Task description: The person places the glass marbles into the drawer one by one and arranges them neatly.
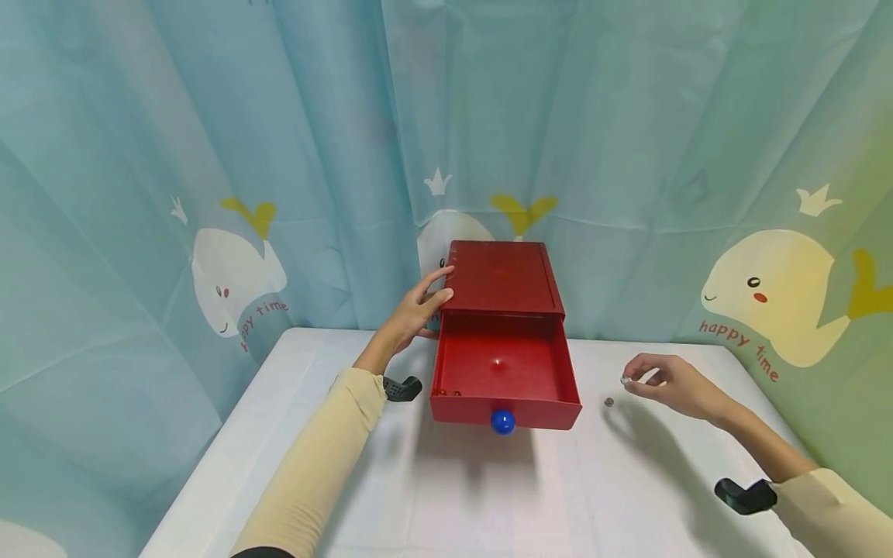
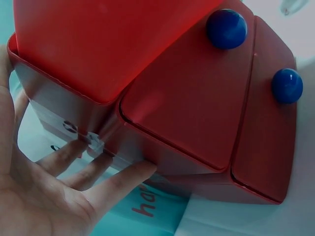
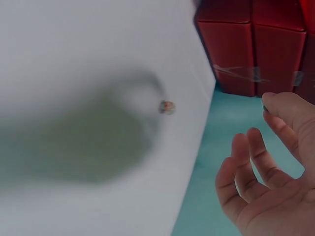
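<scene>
A red drawer cabinet (image 1: 502,275) stands on the white table with its top drawer (image 1: 512,412) pulled out. My left hand (image 1: 416,310) rests against the cabinet's left side, fingers spread; in the left wrist view several fingertips (image 2: 147,167) touch that side wall. Two small reddish-brown beads (image 1: 443,392) lie in the drawer's front left corner. To the right of the cabinet, my right hand (image 1: 673,384) pinches a tiny pale bead (image 1: 625,380) between thumb and index finger, mostly hidden by them. On the table just below that hand lies a brownish bead (image 3: 167,107).
Blue knobs (image 2: 227,29) stick out from the lower drawer fronts, and another blue knob (image 1: 503,422) from the pulled-out drawer. Behind the table (image 1: 558,496) hangs a blue-green curtain (image 1: 614,155) with whale prints. Black wrist devices (image 1: 745,497) sit on both forearms.
</scene>
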A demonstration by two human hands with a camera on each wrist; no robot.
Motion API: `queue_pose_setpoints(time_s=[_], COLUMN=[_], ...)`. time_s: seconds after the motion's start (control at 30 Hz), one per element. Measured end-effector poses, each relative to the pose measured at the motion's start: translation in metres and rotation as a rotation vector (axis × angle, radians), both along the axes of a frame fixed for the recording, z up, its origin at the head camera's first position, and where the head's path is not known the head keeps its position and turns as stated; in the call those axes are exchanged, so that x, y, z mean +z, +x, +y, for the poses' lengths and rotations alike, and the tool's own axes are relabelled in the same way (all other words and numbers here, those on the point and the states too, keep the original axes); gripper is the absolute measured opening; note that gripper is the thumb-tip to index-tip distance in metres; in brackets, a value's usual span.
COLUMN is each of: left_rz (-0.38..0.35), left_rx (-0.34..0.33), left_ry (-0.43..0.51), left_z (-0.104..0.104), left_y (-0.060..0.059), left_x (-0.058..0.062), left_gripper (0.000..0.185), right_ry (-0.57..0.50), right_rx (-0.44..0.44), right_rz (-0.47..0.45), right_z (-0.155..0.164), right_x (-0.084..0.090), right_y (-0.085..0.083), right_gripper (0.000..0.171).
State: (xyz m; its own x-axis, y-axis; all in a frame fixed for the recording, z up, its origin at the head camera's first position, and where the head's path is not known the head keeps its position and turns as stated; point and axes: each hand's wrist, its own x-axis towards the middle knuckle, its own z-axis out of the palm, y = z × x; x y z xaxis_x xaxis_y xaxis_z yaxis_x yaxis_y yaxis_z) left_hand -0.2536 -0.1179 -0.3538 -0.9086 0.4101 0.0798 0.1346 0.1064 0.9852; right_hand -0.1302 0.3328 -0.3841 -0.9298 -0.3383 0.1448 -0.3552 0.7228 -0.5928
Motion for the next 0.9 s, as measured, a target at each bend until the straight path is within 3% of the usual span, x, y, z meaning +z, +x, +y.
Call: queue_pose_setpoints(time_s=[0.4,0.9], left_rz=[-0.011,-0.010], left_rx=[0.012,0.012], left_ry=[-0.014,-0.019], left_z=[0.002,0.001], left_y=[-0.001,-0.001], left_x=[-0.001,0.000], left_gripper=[0.056,0.060], right_ry=[0.009,-0.005], right_rx=[-0.008,-0.003], right_rz=[0.024,0.119], right_z=[-0.006,-0.013], right_x=[0.034,0.072], right_y=[-0.002,-0.006], right_gripper=[0.008,0.013])
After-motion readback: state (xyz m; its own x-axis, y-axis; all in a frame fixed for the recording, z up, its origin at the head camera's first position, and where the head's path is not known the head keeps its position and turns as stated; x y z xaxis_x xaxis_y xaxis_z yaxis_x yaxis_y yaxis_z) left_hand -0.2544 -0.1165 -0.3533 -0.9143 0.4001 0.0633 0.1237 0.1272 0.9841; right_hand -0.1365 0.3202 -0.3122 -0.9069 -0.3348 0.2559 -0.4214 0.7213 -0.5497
